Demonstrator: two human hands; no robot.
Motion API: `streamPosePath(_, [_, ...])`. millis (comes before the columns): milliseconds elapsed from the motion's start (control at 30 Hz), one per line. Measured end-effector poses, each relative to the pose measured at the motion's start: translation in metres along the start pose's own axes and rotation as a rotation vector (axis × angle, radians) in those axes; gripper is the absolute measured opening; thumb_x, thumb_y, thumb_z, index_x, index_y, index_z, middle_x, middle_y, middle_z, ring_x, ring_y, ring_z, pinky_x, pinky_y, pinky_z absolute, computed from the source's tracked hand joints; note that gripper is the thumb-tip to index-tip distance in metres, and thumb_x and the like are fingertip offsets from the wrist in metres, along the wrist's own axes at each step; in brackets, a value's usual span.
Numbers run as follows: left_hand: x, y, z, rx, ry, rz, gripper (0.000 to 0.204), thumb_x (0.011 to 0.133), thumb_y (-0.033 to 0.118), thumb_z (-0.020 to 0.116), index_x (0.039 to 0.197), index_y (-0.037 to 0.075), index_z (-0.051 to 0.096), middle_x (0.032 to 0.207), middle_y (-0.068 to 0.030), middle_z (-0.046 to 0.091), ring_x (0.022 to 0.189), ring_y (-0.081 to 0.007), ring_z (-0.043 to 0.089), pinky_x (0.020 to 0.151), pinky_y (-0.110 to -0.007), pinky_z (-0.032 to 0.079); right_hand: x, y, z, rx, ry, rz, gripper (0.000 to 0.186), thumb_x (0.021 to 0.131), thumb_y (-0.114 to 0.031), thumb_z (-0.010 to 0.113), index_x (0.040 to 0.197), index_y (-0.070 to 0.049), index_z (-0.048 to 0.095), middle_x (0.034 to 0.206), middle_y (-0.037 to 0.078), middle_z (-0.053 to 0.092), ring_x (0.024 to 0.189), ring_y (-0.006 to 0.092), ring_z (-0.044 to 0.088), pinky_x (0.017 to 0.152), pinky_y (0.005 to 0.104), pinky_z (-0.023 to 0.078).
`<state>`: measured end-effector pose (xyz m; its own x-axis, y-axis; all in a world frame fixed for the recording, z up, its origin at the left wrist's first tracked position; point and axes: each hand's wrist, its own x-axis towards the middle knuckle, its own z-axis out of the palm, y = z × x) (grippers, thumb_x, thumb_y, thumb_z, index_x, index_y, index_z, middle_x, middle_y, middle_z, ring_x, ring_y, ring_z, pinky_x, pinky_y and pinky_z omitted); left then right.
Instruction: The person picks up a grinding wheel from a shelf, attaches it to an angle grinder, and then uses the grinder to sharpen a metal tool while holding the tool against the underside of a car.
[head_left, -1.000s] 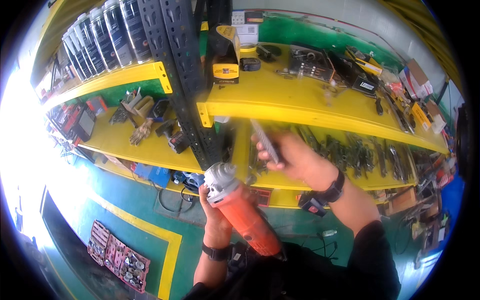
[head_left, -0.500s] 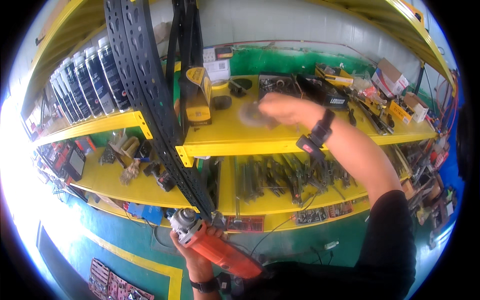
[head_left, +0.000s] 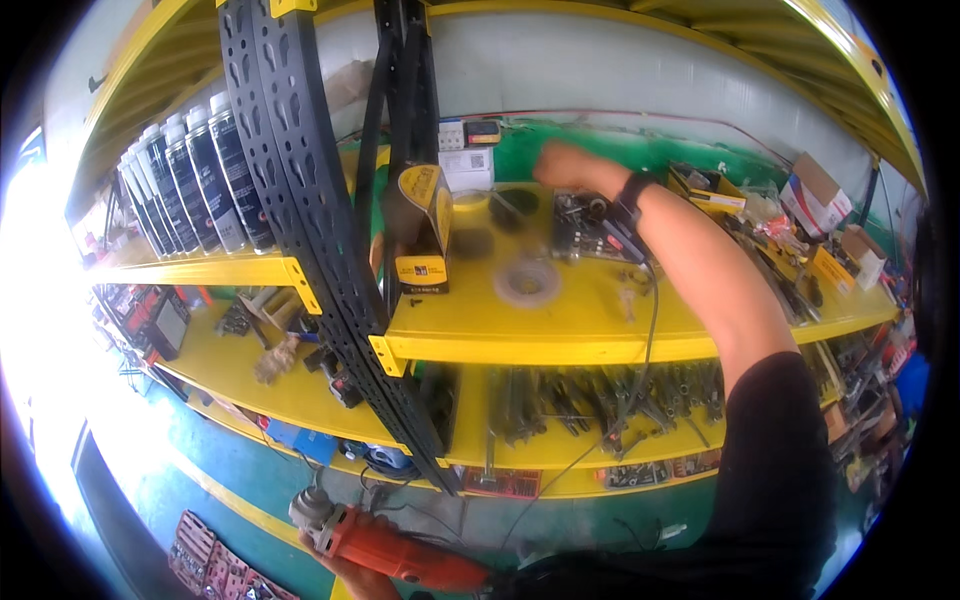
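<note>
My left hand (head_left: pixel 352 568) grips an orange angle grinder (head_left: pixel 405 555) low in the picture, its silver head (head_left: pixel 316 518) pointing up and left. My right hand (head_left: pixel 560 165) is stretched far over the upper yellow shelf, above the back of it, with curled fingers; what they hold, if anything, cannot be made out. A round flat disc (head_left: pixel 528 284) lies on that shelf, blurred, below my right hand. Near it are a yellow-and-black box (head_left: pixel 420 275), a yellow ring (head_left: pixel 470 200), dark round items (head_left: pixel 472 243) and a tray of metal parts (head_left: pixel 580 225).
Black perforated uprights (head_left: pixel 270 120) divide the yellow shelving (head_left: pixel 520 350). Spray cans (head_left: pixel 208 180) stand on the upper left shelf, wrenches (head_left: pixel 620 400) lie below, and assorted cartons (head_left: pixel 815 200) are at the right. A cord (head_left: pixel 520 515) crosses the lower area; a pink socket case (head_left: pixel 215 560) sits on the floor.
My right hand has moved up and farther back, and the disc it held now lies on the shelf. My left hand with the grinder has moved down and to the left.
</note>
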<state>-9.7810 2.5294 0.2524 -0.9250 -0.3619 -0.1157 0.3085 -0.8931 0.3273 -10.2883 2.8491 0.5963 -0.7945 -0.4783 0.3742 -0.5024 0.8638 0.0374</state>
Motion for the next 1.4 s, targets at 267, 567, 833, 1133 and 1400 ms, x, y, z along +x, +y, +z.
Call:
streamPosePath(267, [-0.024,-0.003,0.033,0.376,0.467,0.518,0.055,0.096,0.059,0.036,0.094,0.007,0.055,0.079,-0.0079,0.057,0.071,-0.0268,0.053,0.066,-0.043,0.049,0.067,0.022,0.044,-0.125,-0.251,0.056,0.058,0.08,-0.046,0.077,0.11,0.003,0.07,0.118,0.022,0.069,0.109,0.0366,0.066,0.09,0.0452,0.053])
streamPosePath(567, [-0.029,-0.003,0.008,0.477,0.406,0.628,0.053,0.095,0.051,0.041,0.099,0.001,0.056,0.084,-0.015,0.06,0.074,-0.0325,0.059,0.072,-0.048,0.054,0.103,0.038,0.095,-0.082,-0.47,0.017,0.069,0.076,-0.055,0.08,0.115,0.0,0.07,0.119,0.02,0.069,0.108,0.0359,0.066,0.088,0.045,0.054])
streamPosePath(833, [-0.025,-0.006,0.021,0.557,0.477,0.711,0.056,0.095,0.053,0.044,0.108,0.0,0.058,0.095,-0.0176,0.063,0.08,-0.0347,0.062,0.076,-0.05,0.055,0.109,0.043,0.115,0.057,-0.418,0.064,0.071,0.071,-0.049,0.086,0.114,0.005,0.068,0.114,0.023,0.07,0.104,0.0354,0.068,0.084,0.044,0.054])
streamPosePath(1133, [-0.007,-0.017,0.035,0.437,0.479,0.678,0.043,0.097,0.032,0.055,0.113,-0.008,0.057,0.099,-0.0235,0.065,0.081,-0.0376,0.065,0.071,-0.05,0.06,0.126,0.068,0.045,-0.451,-0.105,-0.02,0.045,0.089,-0.041,0.058,0.088,0.002,0.073,0.099,0.021,0.072,0.09,0.039,0.068,0.081,0.0456,0.053])
streamPosePath(1400, [0.012,-0.01,0.002,-0.044,-0.53,0.212,0.033,0.096,0.02,0.057,0.123,0.0,0.057,0.119,-0.0152,0.063,0.106,-0.0335,0.062,0.093,-0.046,0.054,-0.013,-0.011,-0.074,0.522,0.191,0.032,0.034,0.092,-0.028,0.067,0.102,0.005,0.073,0.09,0.022,0.07,0.083,0.0256,0.067,0.078,0.0382,0.051])
